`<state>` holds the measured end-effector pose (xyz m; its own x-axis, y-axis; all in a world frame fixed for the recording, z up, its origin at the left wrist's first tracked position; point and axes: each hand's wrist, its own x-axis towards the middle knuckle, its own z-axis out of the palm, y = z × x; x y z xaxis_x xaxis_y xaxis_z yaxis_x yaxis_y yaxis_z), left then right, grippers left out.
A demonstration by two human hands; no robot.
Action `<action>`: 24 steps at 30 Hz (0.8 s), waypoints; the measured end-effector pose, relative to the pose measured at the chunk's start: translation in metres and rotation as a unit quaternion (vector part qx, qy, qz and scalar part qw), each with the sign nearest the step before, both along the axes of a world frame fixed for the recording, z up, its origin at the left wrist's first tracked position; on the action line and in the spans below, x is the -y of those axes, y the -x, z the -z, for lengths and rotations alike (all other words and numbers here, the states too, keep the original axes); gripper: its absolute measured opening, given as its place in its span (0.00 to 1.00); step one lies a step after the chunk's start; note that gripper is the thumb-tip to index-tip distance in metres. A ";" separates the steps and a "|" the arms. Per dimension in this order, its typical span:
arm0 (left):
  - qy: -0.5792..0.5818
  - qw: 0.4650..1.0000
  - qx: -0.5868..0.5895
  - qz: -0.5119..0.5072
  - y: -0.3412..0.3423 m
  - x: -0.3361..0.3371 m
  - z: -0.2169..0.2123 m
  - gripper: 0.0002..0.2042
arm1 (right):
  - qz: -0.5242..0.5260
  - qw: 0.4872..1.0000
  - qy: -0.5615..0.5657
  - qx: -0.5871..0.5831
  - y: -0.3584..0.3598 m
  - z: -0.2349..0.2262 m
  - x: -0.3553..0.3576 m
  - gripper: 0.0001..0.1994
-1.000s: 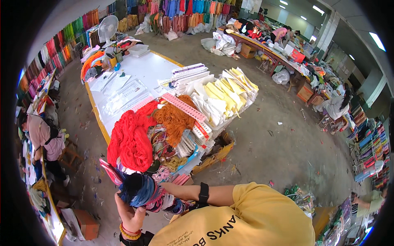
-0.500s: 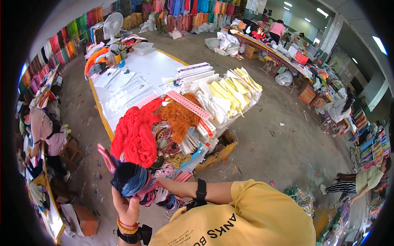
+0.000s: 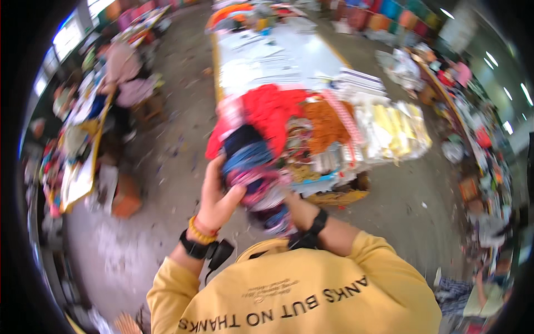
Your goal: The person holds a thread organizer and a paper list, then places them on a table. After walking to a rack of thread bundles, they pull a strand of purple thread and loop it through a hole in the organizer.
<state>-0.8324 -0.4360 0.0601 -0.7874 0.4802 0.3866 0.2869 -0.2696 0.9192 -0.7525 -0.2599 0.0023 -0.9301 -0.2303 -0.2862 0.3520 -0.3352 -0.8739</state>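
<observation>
A thick bundle of yarn (image 3: 250,158) in navy, blue, pink and purple is held up in front of my chest, before the table's near end. My left hand (image 3: 216,192) is closed round its left side, the thumb lying across the strands. Against the bundle's right side is my right hand (image 3: 295,203); its fingers are hidden behind the yarn and blurred. A pale pink end sticks out at the bundle's top, smeared by motion. Just beyond lies a heap of red yarn (image 3: 272,114), with brown-orange yarn (image 3: 328,125) to its right.
The white table (image 3: 311,53) holds papers, stacked white and yellow packets (image 3: 395,131) and more textiles at its far end. Under its near right corner is a cardboard box (image 3: 342,195). People work at side tables left and right. An orange-brown box (image 3: 127,195) stands at left.
My view has turned left, so the table now runs straight ahead. The bundle and both hands appear farther right and higher in view; my left hand keeps its grip.
</observation>
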 end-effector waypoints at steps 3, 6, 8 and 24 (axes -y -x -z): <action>0.005 0.999 -0.015 -0.046 0.001 0.020 -0.006 0.32 | 0.048 0.964 -0.151 -0.213 0.005 -0.005 0.016 0.21; 0.035 0.994 0.074 -0.068 -0.016 0.038 0.008 0.37 | 0.159 0.972 0.153 0.079 0.032 -0.029 0.029 0.16; 0.034 0.991 0.123 -0.045 -0.028 0.039 0.013 0.41 | 0.160 0.918 -0.289 -0.220 0.044 -0.017 0.030 0.16; -0.271 0.904 0.274 -0.186 -0.057 0.111 0.048 0.15 | -0.014 0.848 -0.411 -0.335 0.016 -0.027 0.097 0.12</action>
<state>-0.7756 -0.5465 0.0117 -0.9999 0.0005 -0.0114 -0.0085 -0.7017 0.7125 -0.7683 -0.3569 0.0296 -0.9448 -0.2335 0.2298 -0.3179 0.4835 -0.8156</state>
